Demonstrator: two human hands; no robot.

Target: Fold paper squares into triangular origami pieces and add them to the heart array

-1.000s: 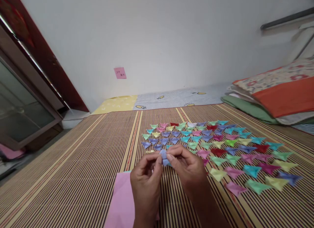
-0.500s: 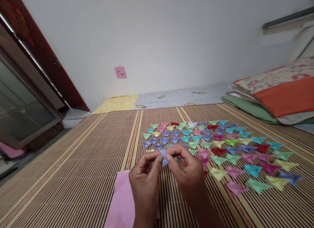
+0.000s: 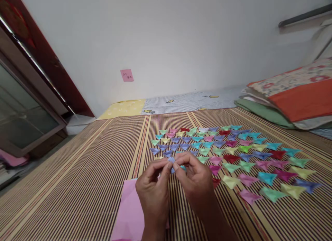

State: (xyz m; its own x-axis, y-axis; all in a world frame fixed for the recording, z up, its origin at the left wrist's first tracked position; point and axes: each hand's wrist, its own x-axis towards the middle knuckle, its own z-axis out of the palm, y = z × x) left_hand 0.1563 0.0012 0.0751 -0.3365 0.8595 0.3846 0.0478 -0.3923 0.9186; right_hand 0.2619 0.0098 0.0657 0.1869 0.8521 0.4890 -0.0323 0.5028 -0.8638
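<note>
Between the fingertips of both hands is a small piece of blue paper (image 3: pixel 171 160), partly covered by the thumbs. My left hand (image 3: pixel 155 189) pinches its left side, and my right hand (image 3: pixel 196 182) pinches its right side. Beyond and to the right, several rows of small folded paper shapes (image 3: pixel 245 149) in many colours lie on the striped mat (image 3: pixel 85 172). Pink paper sheets (image 3: pixel 129 208) lie flat beside and partly under my left forearm.
Folded bedding (image 3: pixel 298 95) is piled at the right. A pink note (image 3: pixel 127 75) is stuck to the white wall (image 3: pixel 168 37) behind the mat. At the left stands a glass-panelled cabinet (image 3: pixel 23 113).
The fingertips have moved slightly closer together over the blue paper, and less of it shows below the thumbs. Both hands stay in nearly the same place.
</note>
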